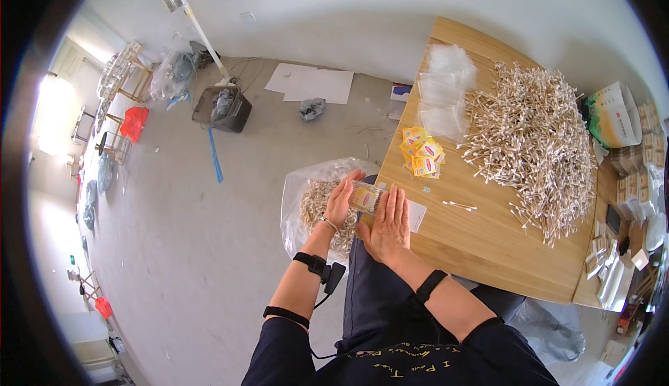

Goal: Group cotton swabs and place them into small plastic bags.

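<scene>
Left hand (339, 201): grip closed around one end of a small clear packet of cotton swabs (366, 197), fingers curled over its top edge. Right hand (385, 224): laid flat with fingers together and stretched out, pressing against the other side of the same packet, not clenched; whether it truly clasps the packet cannot be told. Packet: held between both hands at the near left corner of the tabletop (481, 239), just above the person's lap, with a yellow label showing inside it. Small white slip (417, 215): on the tabletop just beside the right hand. Large clear bag of filled packets (313, 208): on the floor (209, 246) beside the person's knee, directly under the left hand. Stack of yellow labels (421, 153): on the tabletop, near and beyond the hands. Pile of empty clear bags (444, 93): further back on the tabletop, just behind the labels. Heap of loose cotton swabs (536, 142): spread over the far right part of the tabletop, well apart from the hands; a few stray swabs (460, 206) lie between heap and hands. White and green carton (613, 115): at the right edge beyond the heap. Both wrists carry black bands; the left forearm carries a small black device with a cable.
</scene>
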The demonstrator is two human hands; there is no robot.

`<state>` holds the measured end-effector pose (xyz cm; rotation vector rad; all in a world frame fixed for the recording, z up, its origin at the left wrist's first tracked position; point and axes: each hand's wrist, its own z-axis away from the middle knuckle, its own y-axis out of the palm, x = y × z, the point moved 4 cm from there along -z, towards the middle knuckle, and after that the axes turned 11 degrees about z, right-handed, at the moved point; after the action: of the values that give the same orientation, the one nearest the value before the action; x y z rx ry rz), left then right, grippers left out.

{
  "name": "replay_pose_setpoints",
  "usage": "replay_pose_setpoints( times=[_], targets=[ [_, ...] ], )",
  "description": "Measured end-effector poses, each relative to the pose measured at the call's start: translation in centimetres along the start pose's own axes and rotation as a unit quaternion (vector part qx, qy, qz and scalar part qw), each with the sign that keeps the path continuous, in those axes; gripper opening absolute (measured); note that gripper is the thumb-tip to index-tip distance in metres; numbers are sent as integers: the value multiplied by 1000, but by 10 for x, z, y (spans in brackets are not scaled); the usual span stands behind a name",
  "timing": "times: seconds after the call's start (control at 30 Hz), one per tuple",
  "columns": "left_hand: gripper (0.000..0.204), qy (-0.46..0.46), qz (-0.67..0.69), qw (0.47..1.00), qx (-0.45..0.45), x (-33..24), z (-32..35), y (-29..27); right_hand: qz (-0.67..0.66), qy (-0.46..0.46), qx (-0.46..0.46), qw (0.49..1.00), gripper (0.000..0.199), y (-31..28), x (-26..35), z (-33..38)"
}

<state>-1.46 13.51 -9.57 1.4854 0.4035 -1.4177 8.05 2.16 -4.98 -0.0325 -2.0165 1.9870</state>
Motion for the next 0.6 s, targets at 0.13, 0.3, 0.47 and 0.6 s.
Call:
replay_pose_setpoints(
  times=[0.13,0.3,0.47,0.6],
  targets=[
    [56,3,12,1000,6,2,-1,-4,-19,4,-6,1000,87,1,1,0],
    [64,27,54,998,-24,3,-4,-13,-132,29,-54,989,82,-2,-14,-9],
    [74,17,-7,1000,4,1,-1,-11,-436,68,-167,882,69,-3,-28,-18],
    [71,23,-51,998,36,-1,-2,-3,-483,52,-167,858,67,-3,-19,-22]
  ],
)
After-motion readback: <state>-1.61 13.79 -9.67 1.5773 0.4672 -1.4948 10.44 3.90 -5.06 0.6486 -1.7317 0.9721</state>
